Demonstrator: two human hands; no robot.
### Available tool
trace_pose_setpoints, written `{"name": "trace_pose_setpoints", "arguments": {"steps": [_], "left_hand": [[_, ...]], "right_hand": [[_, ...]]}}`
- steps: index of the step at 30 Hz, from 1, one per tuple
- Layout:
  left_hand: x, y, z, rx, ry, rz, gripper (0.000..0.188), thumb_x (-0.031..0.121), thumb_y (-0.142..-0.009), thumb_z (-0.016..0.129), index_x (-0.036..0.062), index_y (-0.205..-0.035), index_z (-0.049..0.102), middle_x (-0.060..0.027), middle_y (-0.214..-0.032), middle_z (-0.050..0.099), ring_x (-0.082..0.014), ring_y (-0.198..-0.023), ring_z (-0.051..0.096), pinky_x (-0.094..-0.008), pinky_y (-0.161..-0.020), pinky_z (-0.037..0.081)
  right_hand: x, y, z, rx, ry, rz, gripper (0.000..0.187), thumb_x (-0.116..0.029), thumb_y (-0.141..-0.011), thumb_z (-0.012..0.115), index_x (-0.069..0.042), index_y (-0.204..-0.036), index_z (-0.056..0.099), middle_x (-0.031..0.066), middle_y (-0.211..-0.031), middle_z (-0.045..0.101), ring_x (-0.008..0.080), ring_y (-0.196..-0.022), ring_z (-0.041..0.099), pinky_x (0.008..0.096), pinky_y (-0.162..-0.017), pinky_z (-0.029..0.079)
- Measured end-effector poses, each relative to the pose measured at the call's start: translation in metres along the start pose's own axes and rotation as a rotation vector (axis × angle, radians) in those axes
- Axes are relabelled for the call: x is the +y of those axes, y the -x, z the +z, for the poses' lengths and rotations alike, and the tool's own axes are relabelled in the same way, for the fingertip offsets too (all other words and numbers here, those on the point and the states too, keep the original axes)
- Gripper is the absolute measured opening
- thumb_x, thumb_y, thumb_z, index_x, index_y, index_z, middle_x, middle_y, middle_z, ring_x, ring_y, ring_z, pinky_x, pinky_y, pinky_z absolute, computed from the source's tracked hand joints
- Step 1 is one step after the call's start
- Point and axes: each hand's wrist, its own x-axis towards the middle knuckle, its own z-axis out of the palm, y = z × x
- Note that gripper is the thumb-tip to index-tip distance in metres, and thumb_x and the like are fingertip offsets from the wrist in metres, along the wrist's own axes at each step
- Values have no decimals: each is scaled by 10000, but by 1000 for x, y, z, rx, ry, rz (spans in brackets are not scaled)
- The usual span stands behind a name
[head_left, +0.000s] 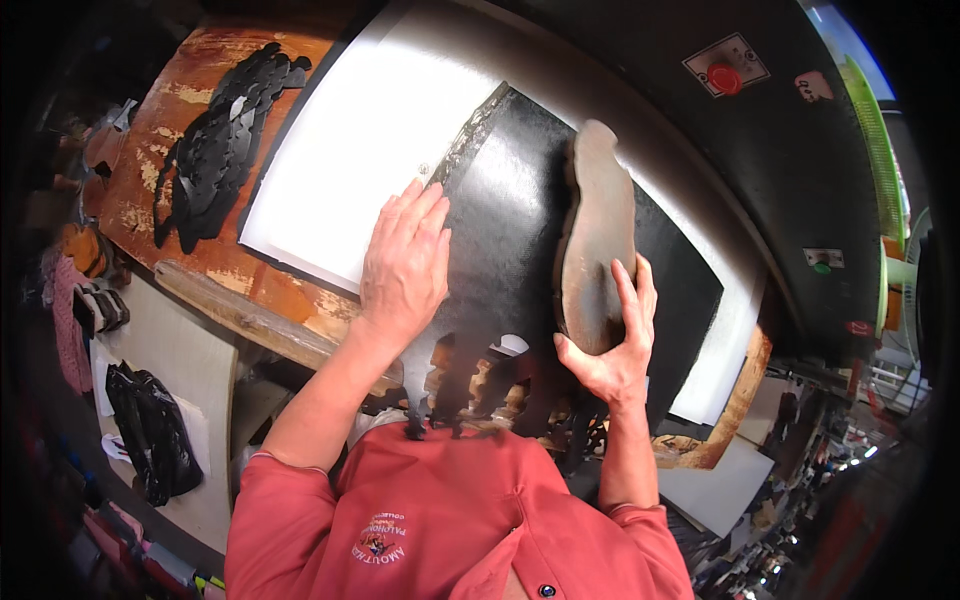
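Judged step: positioning. Right of centre, the right hand grips the sole-shaped block over the black sheet; the left hand lies open at its left edge. Next move likely calls for steady sheet.

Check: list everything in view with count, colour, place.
Table: 1, worn brown, centre
Board: 1, white, on table
Sheet: 1, black, over board
Sole-shaped block: 1, grey-brown, on sheet
Cut pieces: several, black, table's left
Panel: 1, black, upper right
Buttons: 2, red and green, on panel
Mesh item: 1, green, right edge
Bundle: 1, glossy black, lower left
Clutter: uncountable, mixed, edges
Shirt: 1, red, bottom
Left hand: 1, bare, sheet's left edge
Right hand: 1, bare, gripping block
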Motion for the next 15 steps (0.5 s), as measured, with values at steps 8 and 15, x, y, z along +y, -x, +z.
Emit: {"name": "trace_pose_setpoints", "arguments": {"steps": [8,15], "left_hand": [[-1,-15,4,30,59,-16,346,57,-956,687,-54,-1282,652,-231,-1264,691,-399,-1219,640,-477,-1078,509],[4,-34,-17,-59,173,-324,373,147,-993,683,-74,-1294,679,-255,-1151,720,-333,-934,751,-428,-874,596]], "right_hand": [[22,-30,33,-169,-1,-150,920,-321,-620,900,-97,-1460,599,370,-1603,321,543,-1412,403,562,-1174,402],[26,-18,6,-121,-392,196,930,-345,-739,927,-33,-1526,542,210,-1565,509,337,-1451,498,438,-1224,384]]}}
